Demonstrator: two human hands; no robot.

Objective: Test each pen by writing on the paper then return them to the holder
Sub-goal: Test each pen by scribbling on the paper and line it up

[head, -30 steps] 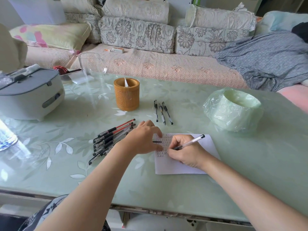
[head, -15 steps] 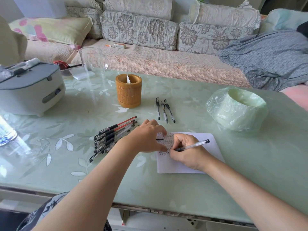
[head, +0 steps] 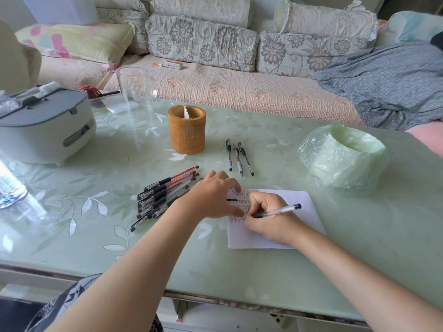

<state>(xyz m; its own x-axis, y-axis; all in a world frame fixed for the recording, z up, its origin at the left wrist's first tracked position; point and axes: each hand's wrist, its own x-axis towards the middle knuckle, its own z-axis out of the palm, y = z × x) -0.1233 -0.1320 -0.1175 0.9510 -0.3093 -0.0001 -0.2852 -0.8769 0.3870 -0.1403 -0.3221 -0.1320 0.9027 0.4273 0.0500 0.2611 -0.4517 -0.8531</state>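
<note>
My right hand grips one pen, tilted flatter than a second ago, its tip writing on the one paper; this test is underway; my left hand steadies the paper's left edge, whether pinching the black bit I cannot tell; three pens lie beyond; a bundle, roughly ten, left; one holder far.

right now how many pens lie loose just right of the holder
3, side by side: left pen, middle pen, right pen, between the holder and the paper. None looks hidden.

Left grip spread, right grip curled
</note>
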